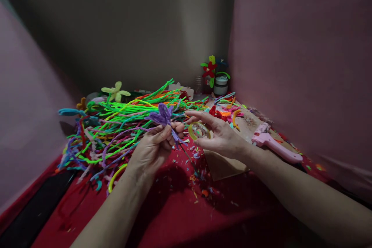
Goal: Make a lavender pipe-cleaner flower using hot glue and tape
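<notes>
Between the thumb and fingers of my left hand [157,143] is a purple pipe-cleaner flower [162,114], petals up, with loose purple ends and a thin dark stem hanging below the grip. My right hand [221,133] is beside it, its thumb and fingers around a roll of clear yellowish tape [199,131]. The right index finger reaches toward the flower. Whether a strip of tape runs between the hands, I cannot tell. A heap of pipe cleaners [116,112] in green, purple and other colours lies just behind and left of my left hand.
A pink glue gun [276,147] rests right of my right forearm. Brown card [225,164] lies under the right hand, and colourful scraps litter the red cloth [180,217]. A black flat object [37,209] lies at left. Finished flowers [209,69] stand near a jar [221,85] at the back.
</notes>
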### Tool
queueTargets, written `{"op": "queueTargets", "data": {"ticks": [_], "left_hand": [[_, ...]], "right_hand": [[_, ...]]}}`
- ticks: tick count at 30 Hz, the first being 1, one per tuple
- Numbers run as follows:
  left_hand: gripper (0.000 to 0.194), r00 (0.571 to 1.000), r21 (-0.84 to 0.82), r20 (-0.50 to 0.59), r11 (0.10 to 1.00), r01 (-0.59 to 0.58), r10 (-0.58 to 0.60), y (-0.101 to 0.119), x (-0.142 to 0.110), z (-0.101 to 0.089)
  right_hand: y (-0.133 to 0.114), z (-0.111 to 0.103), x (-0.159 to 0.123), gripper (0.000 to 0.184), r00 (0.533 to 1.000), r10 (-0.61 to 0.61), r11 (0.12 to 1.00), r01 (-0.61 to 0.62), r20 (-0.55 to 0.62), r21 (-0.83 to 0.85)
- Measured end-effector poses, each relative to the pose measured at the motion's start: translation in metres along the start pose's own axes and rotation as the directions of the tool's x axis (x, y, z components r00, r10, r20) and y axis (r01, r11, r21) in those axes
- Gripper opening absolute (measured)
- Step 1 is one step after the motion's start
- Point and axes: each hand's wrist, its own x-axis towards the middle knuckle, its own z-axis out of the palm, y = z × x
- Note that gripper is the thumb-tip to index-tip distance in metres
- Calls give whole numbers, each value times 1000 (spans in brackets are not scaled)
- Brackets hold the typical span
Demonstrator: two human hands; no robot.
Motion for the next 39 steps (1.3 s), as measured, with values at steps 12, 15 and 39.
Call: {"op": "queueTargets", "data": {"ticks": [12, 15, 39], "left_hand": [[11, 999, 36, -6, 998, 42, -41, 3, -1, 4], [11, 997, 39, 19, 997, 73, -74, -5, 0, 4], [9, 999, 24, 34, 1000, -18, 17, -10, -5, 6]], "right_hand": [[9, 1, -1, 59, 994, 96, 924, -73, -44, 376], [9, 4, -1, 63, 997, 64, 928, -43, -45, 369], [11, 7, -2, 19, 1000, 25, 1000, -25, -14, 4]]}}
